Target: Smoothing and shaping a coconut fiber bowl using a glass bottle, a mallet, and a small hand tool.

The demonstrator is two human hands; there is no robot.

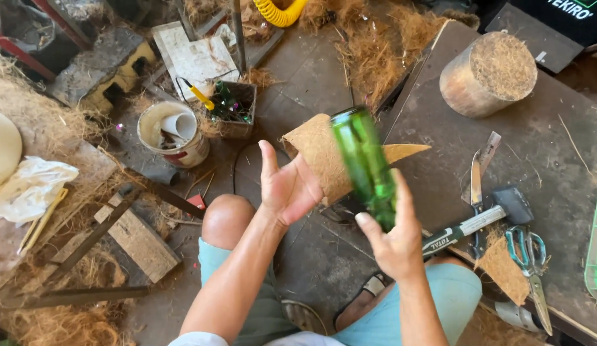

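1. The right hand [396,238] is wrapped around the lower part of a green glass bottle [366,165], fingers curled on its far side and thumb along the near side. The bottle stands nearly upright in the air above the person's knees, tilted slightly away.
2. The left hand [287,186] is spread open, its palm pressed against a sheet of brown coir matting [324,160] that curves behind the bottle; one pointed corner of the sheet sticks out to the right of the glass.
3. The bottle looks rigid, smooth and fairly heavy for its size. Glass is slippery and breakable, so a full wrap around the body, as shown, seems the safest hold.
4. The coir sheet looks light, coarse and flexible. It bends readily and probably springs back, so it likely needs a flat palm along its face to keep it against the glass.
5. On the dark table [568,128] to the right lie a hammer [484,218], scissors [529,263] and a round wooden block [487,74]. A white pot [173,134] sits on the floor to the left, among loose fibre.
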